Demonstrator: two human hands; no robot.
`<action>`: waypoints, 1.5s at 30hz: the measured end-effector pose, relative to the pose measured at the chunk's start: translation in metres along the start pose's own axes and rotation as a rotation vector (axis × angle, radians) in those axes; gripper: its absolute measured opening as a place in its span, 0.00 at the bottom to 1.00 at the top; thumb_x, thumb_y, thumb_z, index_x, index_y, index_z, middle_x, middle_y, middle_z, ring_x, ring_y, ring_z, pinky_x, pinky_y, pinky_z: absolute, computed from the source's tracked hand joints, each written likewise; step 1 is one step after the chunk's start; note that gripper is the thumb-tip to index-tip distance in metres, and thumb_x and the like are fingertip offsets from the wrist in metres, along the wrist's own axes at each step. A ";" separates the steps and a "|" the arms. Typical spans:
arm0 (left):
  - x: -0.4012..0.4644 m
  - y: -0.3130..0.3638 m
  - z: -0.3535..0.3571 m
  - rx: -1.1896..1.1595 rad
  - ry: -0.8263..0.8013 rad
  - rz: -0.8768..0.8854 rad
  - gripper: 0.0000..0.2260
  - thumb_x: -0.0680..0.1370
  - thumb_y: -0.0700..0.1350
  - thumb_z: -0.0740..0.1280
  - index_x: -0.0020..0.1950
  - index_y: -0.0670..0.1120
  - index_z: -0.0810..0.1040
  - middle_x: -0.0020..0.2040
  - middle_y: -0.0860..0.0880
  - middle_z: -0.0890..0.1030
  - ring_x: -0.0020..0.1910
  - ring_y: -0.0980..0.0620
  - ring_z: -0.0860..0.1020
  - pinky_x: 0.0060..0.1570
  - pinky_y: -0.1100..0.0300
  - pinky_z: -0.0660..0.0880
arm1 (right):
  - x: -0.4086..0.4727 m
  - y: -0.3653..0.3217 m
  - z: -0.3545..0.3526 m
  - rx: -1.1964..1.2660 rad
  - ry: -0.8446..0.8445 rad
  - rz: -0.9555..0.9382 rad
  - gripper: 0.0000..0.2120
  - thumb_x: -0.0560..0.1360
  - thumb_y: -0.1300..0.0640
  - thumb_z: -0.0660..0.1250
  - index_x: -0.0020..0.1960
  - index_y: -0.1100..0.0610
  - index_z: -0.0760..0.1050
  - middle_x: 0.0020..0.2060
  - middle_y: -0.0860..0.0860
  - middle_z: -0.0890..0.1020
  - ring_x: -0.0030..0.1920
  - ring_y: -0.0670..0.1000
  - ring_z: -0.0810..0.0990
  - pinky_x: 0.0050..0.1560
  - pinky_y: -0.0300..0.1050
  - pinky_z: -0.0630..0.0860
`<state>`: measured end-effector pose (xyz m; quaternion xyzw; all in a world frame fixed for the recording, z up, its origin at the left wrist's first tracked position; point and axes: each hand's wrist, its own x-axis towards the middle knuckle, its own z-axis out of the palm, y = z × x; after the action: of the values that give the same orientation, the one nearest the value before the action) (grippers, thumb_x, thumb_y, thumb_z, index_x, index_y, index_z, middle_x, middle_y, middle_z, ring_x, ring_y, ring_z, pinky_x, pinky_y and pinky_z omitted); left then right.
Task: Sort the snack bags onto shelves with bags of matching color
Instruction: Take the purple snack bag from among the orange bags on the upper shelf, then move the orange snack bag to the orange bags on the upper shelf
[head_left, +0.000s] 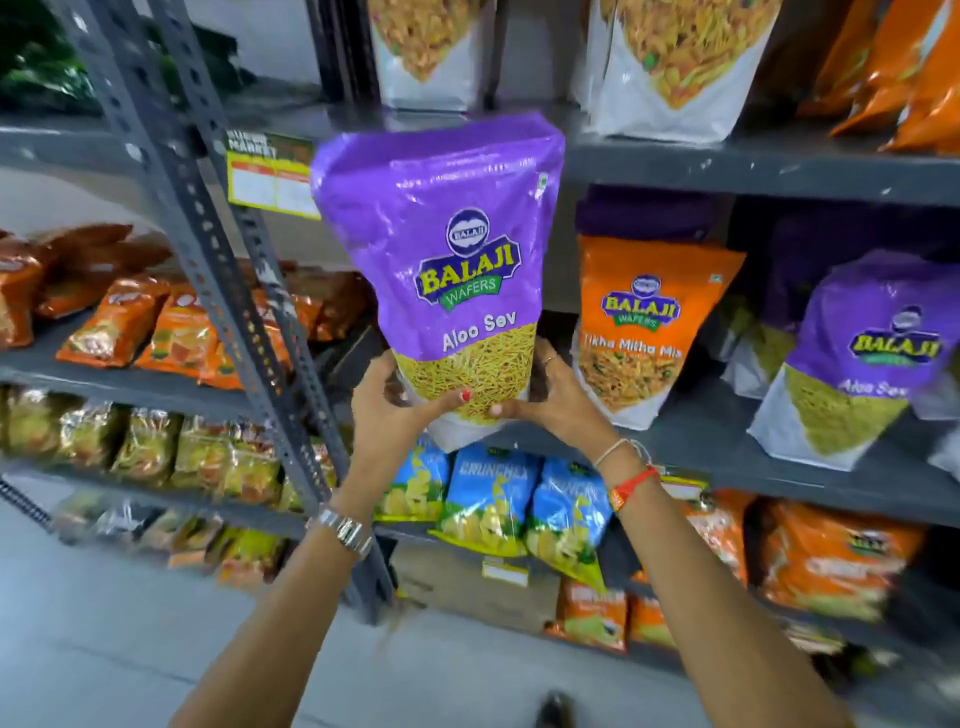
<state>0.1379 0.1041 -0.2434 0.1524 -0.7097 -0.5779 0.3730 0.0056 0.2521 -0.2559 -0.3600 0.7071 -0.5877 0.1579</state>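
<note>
A large purple Aloo Sev bag is held upright in front of the grey shelving, its base gripped from both sides. My left hand clasps the bottom left corner and my right hand clasps the bottom right. On the middle shelf behind it stands an orange Tikha Mitha Mix bag, and further right another purple Aloo Sev bag. More purple bags stand dimly at the back of that shelf.
A slanted grey upright post stands left of the held bag. Blue Crunchex bags fill the shelf below, orange bags to their right. Orange and yellow packets line the left rack. White and orange bags sit on the top shelf.
</note>
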 end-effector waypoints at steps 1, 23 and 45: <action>-0.003 -0.011 0.006 0.027 0.022 0.001 0.25 0.57 0.48 0.80 0.50 0.54 0.77 0.52 0.41 0.81 0.48 0.49 0.80 0.47 0.56 0.77 | -0.001 0.012 -0.001 -0.001 -0.003 0.030 0.35 0.65 0.67 0.76 0.65 0.48 0.64 0.61 0.48 0.75 0.61 0.40 0.74 0.63 0.39 0.73; 0.038 -0.112 0.115 0.099 0.063 -0.183 0.34 0.67 0.47 0.76 0.69 0.43 0.65 0.64 0.40 0.75 0.62 0.41 0.74 0.59 0.50 0.73 | 0.053 0.131 -0.016 0.057 0.226 0.177 0.38 0.68 0.61 0.72 0.74 0.55 0.59 0.69 0.55 0.72 0.70 0.55 0.70 0.69 0.60 0.69; 0.057 -0.100 0.247 -0.121 -0.450 -0.309 0.43 0.64 0.51 0.74 0.71 0.50 0.52 0.69 0.42 0.68 0.67 0.47 0.70 0.69 0.46 0.67 | 0.010 0.151 -0.125 -0.058 0.715 0.308 0.49 0.58 0.51 0.81 0.71 0.57 0.59 0.66 0.56 0.70 0.68 0.54 0.68 0.67 0.52 0.69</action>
<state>-0.0965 0.2129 -0.3298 0.1042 -0.7073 -0.6884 0.1221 -0.1312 0.3421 -0.3643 -0.0264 0.7797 -0.6252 -0.0223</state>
